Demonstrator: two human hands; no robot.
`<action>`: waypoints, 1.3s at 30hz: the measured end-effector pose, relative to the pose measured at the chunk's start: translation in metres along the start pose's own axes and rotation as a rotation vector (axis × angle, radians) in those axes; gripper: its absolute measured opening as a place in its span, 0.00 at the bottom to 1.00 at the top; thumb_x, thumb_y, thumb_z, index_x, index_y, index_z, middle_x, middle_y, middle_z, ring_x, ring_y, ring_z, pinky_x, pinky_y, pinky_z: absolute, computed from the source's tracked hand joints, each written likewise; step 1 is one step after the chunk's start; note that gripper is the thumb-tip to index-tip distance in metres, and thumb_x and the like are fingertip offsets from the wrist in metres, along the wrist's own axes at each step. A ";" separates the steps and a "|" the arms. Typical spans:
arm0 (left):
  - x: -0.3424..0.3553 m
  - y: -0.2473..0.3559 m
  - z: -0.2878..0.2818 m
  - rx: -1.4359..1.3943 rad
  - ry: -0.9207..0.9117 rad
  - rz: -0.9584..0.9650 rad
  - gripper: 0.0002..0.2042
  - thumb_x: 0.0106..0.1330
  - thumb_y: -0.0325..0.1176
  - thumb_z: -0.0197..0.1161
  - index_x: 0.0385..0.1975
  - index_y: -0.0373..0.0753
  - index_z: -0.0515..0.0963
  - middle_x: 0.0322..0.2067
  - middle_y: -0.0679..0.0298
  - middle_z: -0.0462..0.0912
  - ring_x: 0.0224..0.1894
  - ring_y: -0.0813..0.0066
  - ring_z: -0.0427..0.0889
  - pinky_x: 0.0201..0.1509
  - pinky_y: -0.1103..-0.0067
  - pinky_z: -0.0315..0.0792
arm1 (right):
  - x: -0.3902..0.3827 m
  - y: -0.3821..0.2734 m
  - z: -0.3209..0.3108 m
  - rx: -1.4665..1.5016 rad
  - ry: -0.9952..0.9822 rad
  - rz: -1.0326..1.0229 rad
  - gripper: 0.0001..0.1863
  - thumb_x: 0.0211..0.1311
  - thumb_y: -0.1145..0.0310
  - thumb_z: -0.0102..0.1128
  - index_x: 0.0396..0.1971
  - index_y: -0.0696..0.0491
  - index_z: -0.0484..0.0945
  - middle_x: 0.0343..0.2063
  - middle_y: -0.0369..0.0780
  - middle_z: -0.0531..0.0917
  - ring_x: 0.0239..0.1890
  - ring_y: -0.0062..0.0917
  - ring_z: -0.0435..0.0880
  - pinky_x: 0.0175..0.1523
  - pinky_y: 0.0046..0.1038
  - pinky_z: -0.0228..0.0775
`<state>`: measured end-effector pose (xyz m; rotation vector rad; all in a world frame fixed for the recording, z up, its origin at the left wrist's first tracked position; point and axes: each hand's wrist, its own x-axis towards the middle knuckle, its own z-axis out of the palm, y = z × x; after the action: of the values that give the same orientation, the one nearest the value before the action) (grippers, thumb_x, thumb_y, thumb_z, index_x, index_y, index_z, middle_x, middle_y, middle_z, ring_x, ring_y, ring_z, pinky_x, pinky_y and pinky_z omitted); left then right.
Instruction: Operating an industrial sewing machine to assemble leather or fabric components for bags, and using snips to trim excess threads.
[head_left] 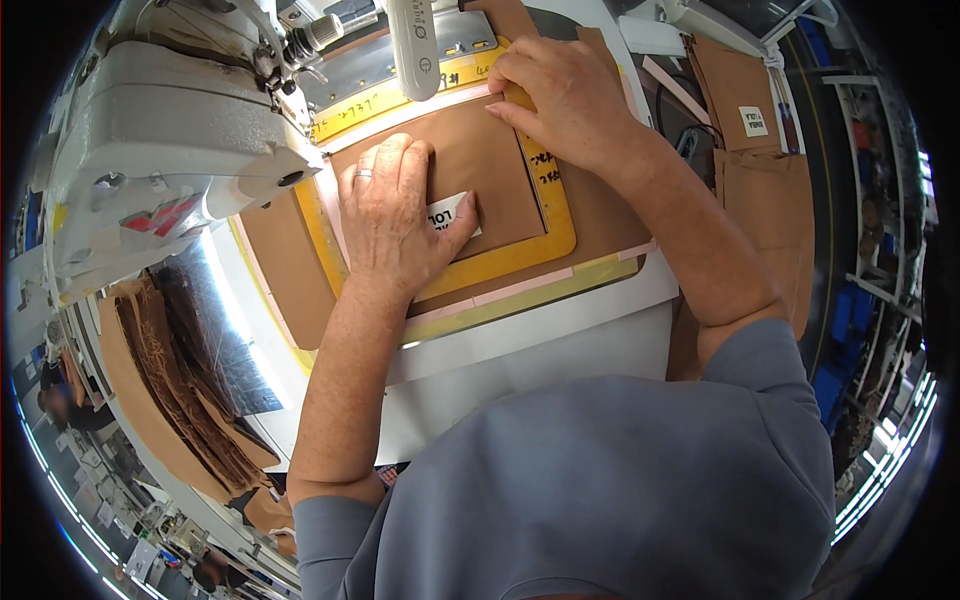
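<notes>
A yellow frame (556, 215) with black handwritten marks lies around a brown fabric panel (490, 165). My left hand (392, 205) rests flat on that panel near the frame's left side, fingers stretched forward and thumb out over a white label (443, 216). Along the frame's far inner edge runs a narrow pale pink strip (425, 108). At the strip's right end, by the frame's far right corner, my right hand (565, 95) has its thumb and forefinger curled together in a pinch. The exact contact at those fingertips is small to see.
A white sewing machine head (165, 140) stands close on the left, and a white rounded arm (412, 50) hangs over the frame. Stacked brown fabric pieces (150, 370) lie at the lower left. More brown panels (765, 215), one with a white label, are at the right.
</notes>
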<state>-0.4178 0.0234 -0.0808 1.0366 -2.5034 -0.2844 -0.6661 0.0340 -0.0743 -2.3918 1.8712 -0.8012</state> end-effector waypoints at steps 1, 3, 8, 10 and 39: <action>0.001 0.000 -0.001 -0.040 -0.044 -0.015 0.23 0.58 0.41 0.75 0.50 0.39 0.78 0.51 0.57 0.81 0.56 0.56 0.79 0.61 0.61 0.70 | 0.000 0.001 0.000 0.018 0.001 0.001 0.10 0.59 0.61 0.76 0.35 0.47 0.84 0.37 0.33 0.83 0.45 0.30 0.85 0.53 0.40 0.72; 0.002 0.000 -0.002 -0.112 -0.128 -0.042 0.16 0.57 0.35 0.75 0.42 0.38 0.79 0.44 0.58 0.82 0.50 0.57 0.81 0.55 0.63 0.73 | -0.001 0.004 0.000 0.036 -0.029 0.029 0.10 0.60 0.61 0.74 0.35 0.48 0.84 0.36 0.34 0.84 0.45 0.32 0.85 0.54 0.41 0.72; 0.005 0.000 0.003 -0.251 0.024 0.006 0.07 0.59 0.25 0.71 0.32 0.36 0.78 0.32 0.58 0.81 0.35 0.58 0.83 0.41 0.67 0.77 | -0.003 0.007 0.000 0.095 -0.018 0.098 0.10 0.63 0.61 0.72 0.36 0.50 0.84 0.33 0.35 0.85 0.38 0.29 0.86 0.50 0.36 0.76; 0.005 -0.001 0.004 -0.278 0.053 0.004 0.06 0.60 0.23 0.70 0.32 0.36 0.78 0.31 0.58 0.81 0.33 0.58 0.83 0.38 0.68 0.78 | -0.004 0.006 -0.002 0.125 -0.019 0.153 0.10 0.64 0.64 0.72 0.38 0.53 0.85 0.30 0.35 0.85 0.32 0.25 0.84 0.41 0.30 0.78; 0.023 -0.009 -0.006 -0.257 0.040 0.164 0.16 0.64 0.31 0.70 0.51 0.36 0.83 0.49 0.56 0.86 0.51 0.54 0.85 0.55 0.64 0.79 | 0.003 -0.007 0.005 0.166 -0.067 0.357 0.15 0.61 0.60 0.76 0.27 0.55 0.82 0.23 0.36 0.80 0.27 0.25 0.77 0.34 0.30 0.71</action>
<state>-0.4240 0.0007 -0.0718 0.7247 -2.4193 -0.5141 -0.6576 0.0323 -0.0752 -1.8882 2.0295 -0.7957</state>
